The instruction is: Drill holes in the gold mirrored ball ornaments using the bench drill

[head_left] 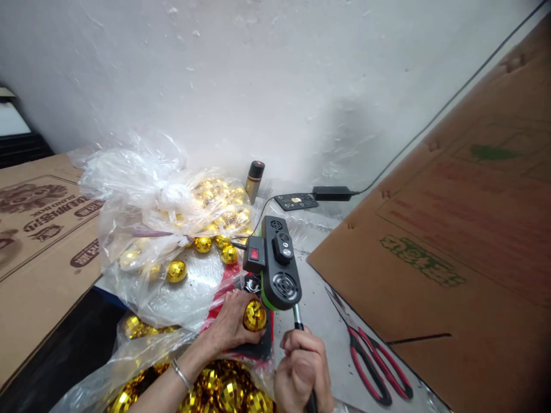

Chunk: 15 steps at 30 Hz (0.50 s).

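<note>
At the middle of the bench my left hand (235, 324) is closed around a small gold mirror ball (255, 316), just below the near end of a black device (280, 264) with round grilles and a box with a red switch. Just to the right, my right hand (302, 370) makes a fist around the black handle of a tool (298, 315) with a metal shaft; its tip is hidden behind the device. A dark pad (260, 348) with a red edge lies under my left hand. Plastic bags (142, 201) of gold mirror balls stand behind and below my left arm.
Red-handled scissors (374, 364) lie at the right, beside a large cardboard box (430, 241). Another carton (38, 212) is at the left. Toward the wall are a spray can (255, 180), a black board (297, 201) and a power adapter (331, 193) with its cable.
</note>
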Tool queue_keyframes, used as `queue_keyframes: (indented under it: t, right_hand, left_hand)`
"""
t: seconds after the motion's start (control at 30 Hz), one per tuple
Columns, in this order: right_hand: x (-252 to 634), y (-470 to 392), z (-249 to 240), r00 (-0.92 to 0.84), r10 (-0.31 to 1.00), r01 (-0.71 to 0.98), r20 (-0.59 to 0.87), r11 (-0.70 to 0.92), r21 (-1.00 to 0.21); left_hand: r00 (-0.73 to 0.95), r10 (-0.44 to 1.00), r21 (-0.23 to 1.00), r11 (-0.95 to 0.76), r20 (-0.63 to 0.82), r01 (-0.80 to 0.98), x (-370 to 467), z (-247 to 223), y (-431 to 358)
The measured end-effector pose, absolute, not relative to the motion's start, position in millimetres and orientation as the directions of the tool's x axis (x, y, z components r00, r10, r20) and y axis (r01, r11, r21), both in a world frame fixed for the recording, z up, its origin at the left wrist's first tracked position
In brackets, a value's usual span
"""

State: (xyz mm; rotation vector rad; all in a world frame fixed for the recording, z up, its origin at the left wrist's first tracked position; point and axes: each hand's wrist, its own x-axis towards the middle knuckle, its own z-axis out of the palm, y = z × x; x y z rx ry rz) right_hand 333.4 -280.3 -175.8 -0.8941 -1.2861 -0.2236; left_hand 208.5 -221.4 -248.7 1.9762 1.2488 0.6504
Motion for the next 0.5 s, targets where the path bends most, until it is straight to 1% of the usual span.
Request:
queue_keyframes:
  t: [0.13,0.3,0.4,0.47,0.5]
  right_hand:
    - [337,-279,-179,0.288,0.351,0.597,0.891,0.662,-0.453]
    - [331,-277,-187,0.388,0.275,0.576,0.880,0.673,-0.464]
    - [330,-280,-197,0.390,0.334,0.575,0.858,0.639,-0.510]
    - [333,-279,-207,0.341,0.343,0.597,0.875,0.640,-0.483]
    - [334,-277,-213,0.326,0.314,0.594,0.892,0.666,-0.452]
  left_hand:
    - [0.410,0.912,0.784,-0.267,0.018,0.560,209,-246,-221]
    - [0.410,0.912,0.801,-0.242,-0.004,0.547,211,-250,-219]
    - [0.407,0.913,0.809,-0.232,-0.011,0.541,211,-253,-218]
    - [0.410,0.912,0.821,-0.221,-0.017,0.527,210,-254,-218]
    - [0.412,0.911,0.827,-0.218,-0.018,0.519,210,-255,-218]
